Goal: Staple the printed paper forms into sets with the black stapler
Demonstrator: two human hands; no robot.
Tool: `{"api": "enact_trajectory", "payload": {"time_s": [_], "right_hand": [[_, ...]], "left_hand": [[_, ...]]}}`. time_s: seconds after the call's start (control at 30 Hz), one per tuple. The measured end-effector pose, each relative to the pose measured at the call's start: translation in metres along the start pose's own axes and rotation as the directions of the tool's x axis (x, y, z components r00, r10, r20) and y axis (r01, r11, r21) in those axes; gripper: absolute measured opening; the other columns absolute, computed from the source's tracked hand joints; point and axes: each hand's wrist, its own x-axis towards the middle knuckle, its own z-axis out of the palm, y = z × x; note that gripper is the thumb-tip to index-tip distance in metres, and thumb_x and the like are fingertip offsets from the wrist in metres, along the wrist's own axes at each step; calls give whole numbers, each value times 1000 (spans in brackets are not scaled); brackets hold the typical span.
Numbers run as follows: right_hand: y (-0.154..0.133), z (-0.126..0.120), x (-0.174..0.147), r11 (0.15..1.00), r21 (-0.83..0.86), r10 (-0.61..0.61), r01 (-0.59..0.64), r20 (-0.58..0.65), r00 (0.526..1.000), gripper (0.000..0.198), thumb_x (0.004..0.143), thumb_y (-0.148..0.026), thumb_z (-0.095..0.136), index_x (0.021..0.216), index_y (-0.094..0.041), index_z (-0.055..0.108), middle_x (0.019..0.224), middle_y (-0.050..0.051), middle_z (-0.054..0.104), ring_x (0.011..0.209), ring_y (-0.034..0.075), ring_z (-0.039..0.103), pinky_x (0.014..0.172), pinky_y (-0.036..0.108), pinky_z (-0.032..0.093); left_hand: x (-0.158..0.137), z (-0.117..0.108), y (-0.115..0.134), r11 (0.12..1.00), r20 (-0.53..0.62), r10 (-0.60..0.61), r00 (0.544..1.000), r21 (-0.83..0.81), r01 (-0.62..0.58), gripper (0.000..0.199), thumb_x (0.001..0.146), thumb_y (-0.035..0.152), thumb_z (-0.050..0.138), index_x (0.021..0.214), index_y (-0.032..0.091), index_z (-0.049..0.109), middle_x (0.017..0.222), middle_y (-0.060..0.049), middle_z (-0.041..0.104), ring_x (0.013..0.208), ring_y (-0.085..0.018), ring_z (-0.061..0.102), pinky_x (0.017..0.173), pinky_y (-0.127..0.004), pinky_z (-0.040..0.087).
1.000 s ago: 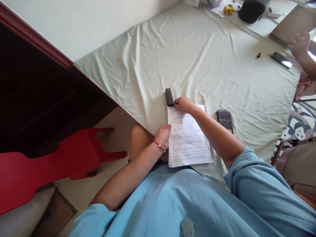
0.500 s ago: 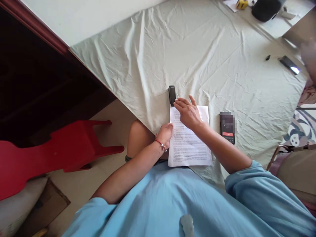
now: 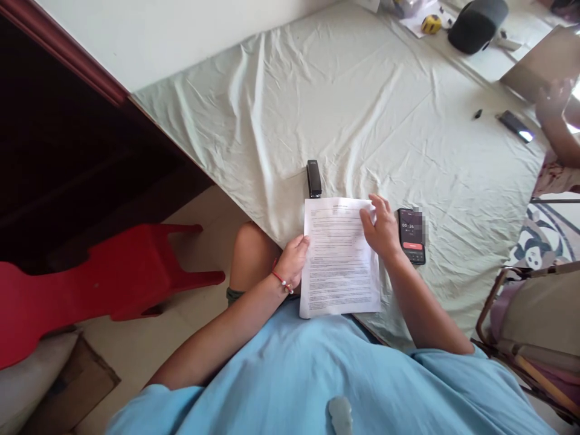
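Printed paper sheets (image 3: 339, 260) lie at the near edge of the cloth-covered table, partly overhanging toward my lap. My left hand (image 3: 293, 260) is closed on their left edge, thumb on top. At the upper right corner, my right hand (image 3: 383, 229) is open, its thumb apart from the fingers and over the paper's edge. Just beyond the top left corner a black stapler (image 3: 313, 178) lies on the cloth, nobody touching it. To the right of my right hand, a phone (image 3: 411, 237) with a lit timer screen rests on the table.
A red plastic chair (image 3: 136, 266) stands at left. Across the table are a black cap (image 3: 478, 25), a yellow tape measure (image 3: 431, 24) and another phone (image 3: 516, 125). Another person's arm (image 3: 555, 127) is at far right, near a brown board (image 3: 534, 63).
My right hand has moved right, from beside the stapler to the paper's upper right corner. The paper has shifted slightly toward me, while my left hand keeps its left edge.
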Motion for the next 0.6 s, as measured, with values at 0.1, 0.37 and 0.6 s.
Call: {"api": "enact_trajectory", "payload": {"time_s": [0.1,0.37,0.6], "right_hand": [[18,-16,-33,958,162,234,-238,45,971,59,91,-53,60,138,-18,55,132,19,65,113,29,66,98,52,55],[4,-29,-65,484,683,454,-547,338,824,43,78,-58,77,100,-21,73,93,7,78,80,25,72,68,36,59],[-3,-12,-34,502,764,464,-406,157,871,43,74,-58,78,97,-22,73,96,7,78,90,26,72,73,37,59]], "left_hand": [[-11,-4,-1,1000,59,2,998,-25,-1,51,72,53,84,100,14,68,100,-11,77,113,-30,69,99,-43,54],[-11,6,13,996,93,90,992,-28,-87,54,72,53,86,105,14,71,108,-11,76,119,-30,66,105,-42,52],[-7,-2,23,934,181,270,946,188,-303,55,81,55,79,117,15,72,111,-11,76,120,-30,65,104,-38,50]]}}
